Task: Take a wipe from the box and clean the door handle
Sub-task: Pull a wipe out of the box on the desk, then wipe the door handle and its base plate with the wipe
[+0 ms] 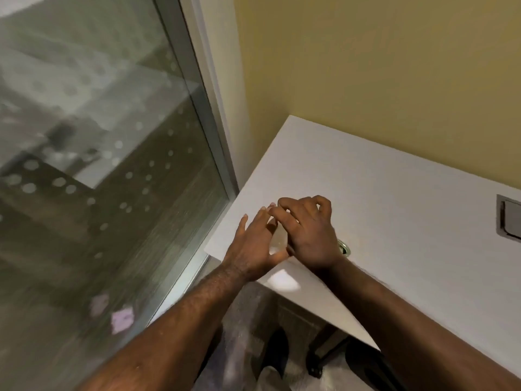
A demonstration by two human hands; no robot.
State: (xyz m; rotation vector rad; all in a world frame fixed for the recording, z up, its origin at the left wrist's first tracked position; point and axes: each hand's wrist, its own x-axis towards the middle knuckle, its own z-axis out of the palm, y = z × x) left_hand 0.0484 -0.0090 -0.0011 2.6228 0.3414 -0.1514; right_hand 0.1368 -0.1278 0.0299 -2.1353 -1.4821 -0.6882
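A white tabletop (380, 198) fills the corner between a yellow wall (366, 66) and a glass panel (98, 150); its near-left corner is bare. Both hands meet there: the left hand (255, 246) spread open, the right hand (306, 235) with fingers (284, 218) curled over a small pale object (277, 241), too blurred to name. No wipe box or door handle is identifiable.

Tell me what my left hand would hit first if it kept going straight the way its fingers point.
Probably the fingers of the right hand, which cross just ahead of the left hand over the white desk. Depth is unclear, so it might pass under them.
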